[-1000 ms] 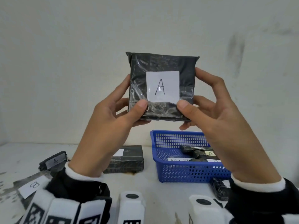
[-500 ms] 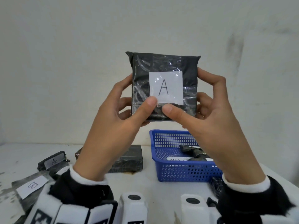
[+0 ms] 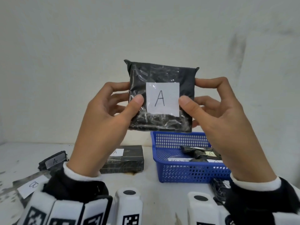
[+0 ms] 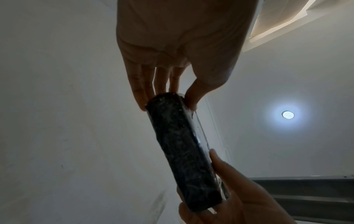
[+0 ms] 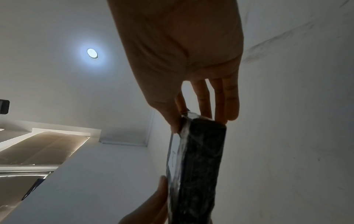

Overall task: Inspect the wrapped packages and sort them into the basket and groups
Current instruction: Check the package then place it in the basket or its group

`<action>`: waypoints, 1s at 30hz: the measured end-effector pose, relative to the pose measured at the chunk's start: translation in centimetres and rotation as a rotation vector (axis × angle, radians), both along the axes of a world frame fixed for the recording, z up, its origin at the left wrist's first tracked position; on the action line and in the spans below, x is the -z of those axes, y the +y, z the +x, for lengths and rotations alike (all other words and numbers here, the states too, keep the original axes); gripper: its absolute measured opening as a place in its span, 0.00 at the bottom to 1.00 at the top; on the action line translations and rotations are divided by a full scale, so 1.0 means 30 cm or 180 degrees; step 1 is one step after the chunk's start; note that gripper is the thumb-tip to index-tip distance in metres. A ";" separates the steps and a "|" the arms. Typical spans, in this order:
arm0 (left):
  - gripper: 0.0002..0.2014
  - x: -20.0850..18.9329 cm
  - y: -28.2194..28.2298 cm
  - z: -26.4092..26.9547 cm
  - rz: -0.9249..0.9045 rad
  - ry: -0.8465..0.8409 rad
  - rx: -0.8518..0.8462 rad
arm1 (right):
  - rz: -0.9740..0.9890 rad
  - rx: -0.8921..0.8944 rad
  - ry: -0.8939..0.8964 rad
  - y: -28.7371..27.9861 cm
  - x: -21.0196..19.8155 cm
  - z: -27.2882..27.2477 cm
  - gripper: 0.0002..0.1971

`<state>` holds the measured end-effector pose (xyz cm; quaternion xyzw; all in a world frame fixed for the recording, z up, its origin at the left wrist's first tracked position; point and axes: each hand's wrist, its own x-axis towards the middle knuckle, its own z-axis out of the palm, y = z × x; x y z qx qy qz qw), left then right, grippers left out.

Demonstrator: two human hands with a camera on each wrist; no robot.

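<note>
A black wrapped package (image 3: 162,75) with a white label marked A is held upright in front of the wall, above the table. My left hand (image 3: 107,114) pinches its left edge, thumb on the front and fingers behind. My right hand (image 3: 215,114) pinches the right edge the same way. The wrist views show the package edge-on (image 4: 182,151) (image 5: 201,166) between thumb and fingers of each hand. Below stands a blue basket (image 3: 191,173) holding wrapped packages (image 3: 199,151) with labels.
A flat black package marked A (image 3: 126,158) lies on the white table left of the basket. Further left lie a small package marked A (image 3: 52,161) and one marked B (image 3: 30,185). Another dark package (image 3: 219,187) sits in front of the basket's right corner.
Both hands have shifted their grip on the held package: the thumbs moved apart from its lower middle to either side of the label. The package sits slightly lower in view.
</note>
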<state>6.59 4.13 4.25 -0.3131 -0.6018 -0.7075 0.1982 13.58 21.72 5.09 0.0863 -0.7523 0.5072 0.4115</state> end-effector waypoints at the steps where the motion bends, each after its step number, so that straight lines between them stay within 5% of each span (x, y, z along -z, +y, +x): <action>1: 0.16 0.002 0.000 -0.002 0.0032 -0.0035 0.0017 | 0.0017 0.0004 -0.0023 0.002 -0.002 0.002 0.14; 4: 0.13 0.006 0.005 -0.001 -0.0109 -0.0051 -0.0042 | 0.0040 0.0005 0.0001 0.010 -0.001 0.001 0.14; 9: 0.36 0.002 0.029 0.031 -0.0477 0.0102 -0.0082 | 0.0172 0.0009 0.0016 0.006 0.002 0.001 0.31; 19: 0.34 -0.003 0.019 0.034 -0.0580 0.0151 -0.0336 | 0.0549 0.0146 -0.0197 -0.027 0.004 0.004 0.33; 30: 0.14 0.003 0.019 0.017 -0.0392 0.0207 -0.0377 | 0.0227 0.0174 -0.0104 -0.045 0.006 -0.001 0.21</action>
